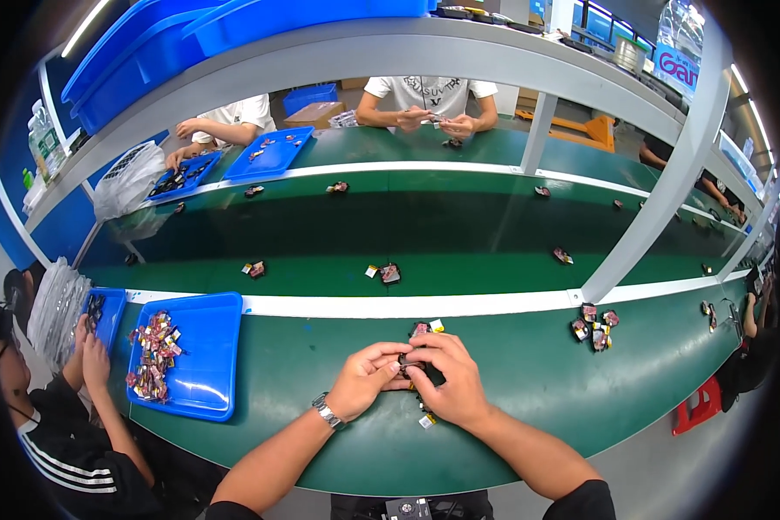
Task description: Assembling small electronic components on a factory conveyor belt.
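My left hand, with a metal watch at its wrist, and my right hand meet over the green bench. Between their fingertips they grip a small black part, mostly covered by the fingers, so its exact kind cannot be made out. Just beyond the fingers lies a small black-and-red assembly with a white and yellow tag. Another white and yellow tag shows on the bench by the right palm; what it is attached to is partly hidden.
A blue tray at left holds many small red-and-white assemblies. Several similar pieces are clustered at right. Beyond a white rail, more pieces lie on a green surface. A slanted post stands right. Other people work left and opposite.
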Tool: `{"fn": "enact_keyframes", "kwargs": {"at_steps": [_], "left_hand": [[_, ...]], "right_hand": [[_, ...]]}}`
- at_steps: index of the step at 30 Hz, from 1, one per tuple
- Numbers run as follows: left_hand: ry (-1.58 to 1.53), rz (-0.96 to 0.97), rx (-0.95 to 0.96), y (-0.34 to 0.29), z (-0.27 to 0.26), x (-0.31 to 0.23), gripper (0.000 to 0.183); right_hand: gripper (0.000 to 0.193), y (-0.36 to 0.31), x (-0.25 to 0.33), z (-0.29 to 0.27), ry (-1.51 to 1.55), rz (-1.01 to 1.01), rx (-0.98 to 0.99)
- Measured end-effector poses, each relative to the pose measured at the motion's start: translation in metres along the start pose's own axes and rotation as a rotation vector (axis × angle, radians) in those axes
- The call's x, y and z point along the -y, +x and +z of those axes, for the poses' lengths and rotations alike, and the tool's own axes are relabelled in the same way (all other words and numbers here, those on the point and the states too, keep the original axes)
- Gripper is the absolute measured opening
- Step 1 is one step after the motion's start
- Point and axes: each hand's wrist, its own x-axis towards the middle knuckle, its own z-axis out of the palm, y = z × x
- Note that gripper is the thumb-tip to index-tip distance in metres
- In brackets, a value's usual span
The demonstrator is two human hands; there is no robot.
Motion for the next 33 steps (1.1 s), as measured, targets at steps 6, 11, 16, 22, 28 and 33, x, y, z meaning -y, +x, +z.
{"fn": "enact_keyframes", "kwargs": {"at_steps": [6, 11, 16, 22, 28, 33], "left_hand": [[0.000, -0.028, 0.005, 0.0000, -0.0002, -0.0013, 0.031], [-0.024, -0.031, 0.000, 0.0002, -0.0002, -0.0009, 0.031], [-0.012, -0.034, -0.003, 0.0005, 0.0004, -0.0002, 0.031], [0.008, -0.031, -0.010, -0.0015, 0.0013, -0.0005, 0.029], [-0.014, -0.004, -0.015, 0.0011, 0.0044, -0.0001, 0.027], [0.125, 0.043, -0.088, 0.0014, 0.0043, 0.0046, 0.026]], "right_hand": [[0.019, 0.0040, 0.0018, -0.0020, -0.266, -0.245, -0.079], [0.022, 0.0066, 0.0088, -0.0049, -0.277, -0.216, -0.020], [0.019, 0.0046, 0.0068, -0.0037, -0.334, -0.239, -0.019], [0.018, 0.0026, 0.0057, -0.0004, -0.416, -0.279, -0.023], [0.018, 0.0035, 0.0030, -0.0016, -0.413, -0.272, -0.018], [0.020, 0.0033, 0.0049, -0.0011, -0.279, -0.218, -0.002]]}}
